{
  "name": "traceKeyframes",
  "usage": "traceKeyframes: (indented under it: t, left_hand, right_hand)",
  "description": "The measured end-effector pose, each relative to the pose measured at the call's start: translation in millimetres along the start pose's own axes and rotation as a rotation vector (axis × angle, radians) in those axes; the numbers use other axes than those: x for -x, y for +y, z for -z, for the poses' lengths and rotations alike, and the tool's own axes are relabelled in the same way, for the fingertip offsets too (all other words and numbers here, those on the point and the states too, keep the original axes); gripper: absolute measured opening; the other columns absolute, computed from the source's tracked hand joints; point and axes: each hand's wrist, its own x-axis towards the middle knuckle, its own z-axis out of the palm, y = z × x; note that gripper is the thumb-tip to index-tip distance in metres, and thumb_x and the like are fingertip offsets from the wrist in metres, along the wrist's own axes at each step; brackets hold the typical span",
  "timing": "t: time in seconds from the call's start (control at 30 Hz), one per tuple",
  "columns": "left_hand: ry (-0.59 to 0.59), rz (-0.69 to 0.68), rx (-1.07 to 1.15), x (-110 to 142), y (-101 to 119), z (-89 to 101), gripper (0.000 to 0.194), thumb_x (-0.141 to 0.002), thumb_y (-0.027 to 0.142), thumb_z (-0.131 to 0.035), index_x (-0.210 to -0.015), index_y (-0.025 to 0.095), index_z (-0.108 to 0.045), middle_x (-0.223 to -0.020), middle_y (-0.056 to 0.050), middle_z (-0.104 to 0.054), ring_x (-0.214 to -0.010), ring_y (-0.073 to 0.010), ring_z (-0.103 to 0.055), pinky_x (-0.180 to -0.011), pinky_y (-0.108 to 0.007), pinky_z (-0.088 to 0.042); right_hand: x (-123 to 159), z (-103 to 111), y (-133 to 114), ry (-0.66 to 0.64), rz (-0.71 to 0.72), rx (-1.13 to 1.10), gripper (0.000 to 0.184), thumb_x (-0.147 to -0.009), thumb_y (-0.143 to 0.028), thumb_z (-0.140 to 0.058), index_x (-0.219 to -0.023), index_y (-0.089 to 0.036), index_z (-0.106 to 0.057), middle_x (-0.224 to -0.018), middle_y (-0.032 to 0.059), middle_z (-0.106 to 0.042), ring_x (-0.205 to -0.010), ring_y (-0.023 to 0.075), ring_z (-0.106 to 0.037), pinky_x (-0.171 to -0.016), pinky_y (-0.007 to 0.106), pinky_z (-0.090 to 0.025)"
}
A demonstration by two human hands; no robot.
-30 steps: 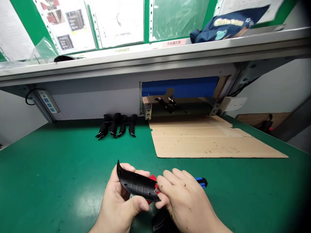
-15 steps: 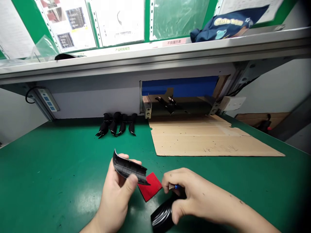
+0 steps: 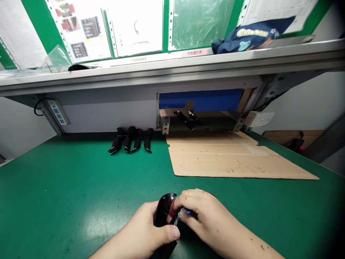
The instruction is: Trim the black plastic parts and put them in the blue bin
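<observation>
Near the front of the bench, my left hand [image 3: 147, 228] is closed around a curved black plastic shell [image 3: 163, 208]. A second black piece [image 3: 167, 249] shows under my left thumb; where one ends and the other begins is hard to see. My right hand [image 3: 198, 212] is bent against the right side of these pieces, fingertips at their edge. Between its fingers is a small tool with a blue part [image 3: 189, 212] and a greyish metal end; its kind does not show. A sliver of the red pad [image 3: 171, 207] appears behind the pieces, mostly hidden.
Several glossy black parts [image 3: 130, 140] stand in a row at the back of the green bench [image 3: 67, 190]. A cardboard sheet [image 3: 215, 158] lies back right, before an opening with more black parts [image 3: 190, 120]. Overhead runs a metal shelf [image 3: 121, 77] carrying a dark blue bag [image 3: 250, 36].
My left hand has come right and down, turning the shell upright. My right hand has moved in against it, and both black pieces are now together. The red pad is now mostly covered.
</observation>
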Motion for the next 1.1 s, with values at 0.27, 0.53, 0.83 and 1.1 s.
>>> traceKeyframes:
  t: [0.27, 0.53, 0.83, 1.1]
  left_hand:
    - [0.386, -0.091, 0.333, 1.3, -7.6, 4.5, 0.04, -0.084, 0.043, -0.063, -0.115, 0.017, -0.062, -0.112, -0.012, -0.067, -0.107, -0.0258, -0.06, -0.095, -0.037, -0.045]
    - [0.373, -0.185, 0.6, 6.0, -8.1, 2.8, 0.049, -0.079, 0.033, -0.072, -0.124, 0.022, -0.056, -0.127, -0.013, -0.061, -0.119, -0.0296, -0.055, -0.105, -0.045, -0.041]
    - [0.41, -0.187, 0.642, 12.9, -4.4, -6.6, 0.044, -0.078, 0.033, -0.073, -0.118, 0.022, -0.059, -0.12, -0.013, -0.064, -0.111, -0.0271, -0.061, -0.094, -0.038, -0.05]
    - [0.315, -0.261, 0.534, 13.7, -10.6, 1.0, 0.032, -0.082, 0.029, -0.069, -0.113, 0.025, -0.063, -0.118, -0.008, -0.066, -0.111, -0.0235, -0.061, -0.096, -0.035, -0.05]
  right_hand:
    - [2.6, -9.9, -2.3, 0.366, -0.05, -0.03, 0.043, -0.095, -0.063, -0.043, -0.118, -0.028, -0.053, -0.105, 0.0037, -0.061, -0.086, 0.0222, -0.058, -0.073, 0.035, -0.05]
    - [-0.3, -10.0, -5.4, 0.395, 0.085, 0.319, 0.059, -0.099, -0.064, -0.02, -0.106, -0.02, -0.058, -0.091, 0.0082, -0.058, -0.077, 0.0252, -0.053, -0.062, 0.034, -0.038]
    - [-2.2, -10.6, -6.2, 0.354, 0.063, 0.312, 0.074, -0.093, -0.071, -0.007, -0.094, -0.019, -0.06, -0.08, 0.0044, -0.05, -0.068, 0.0219, -0.04, -0.062, 0.032, -0.024]
    - [-2.2, -14.4, -4.7, 0.327, 0.068, 0.297, 0.066, -0.099, -0.064, -0.008, -0.071, -0.02, -0.049, -0.069, 0.0012, -0.049, -0.063, 0.0195, -0.037, -0.059, 0.031, -0.021]
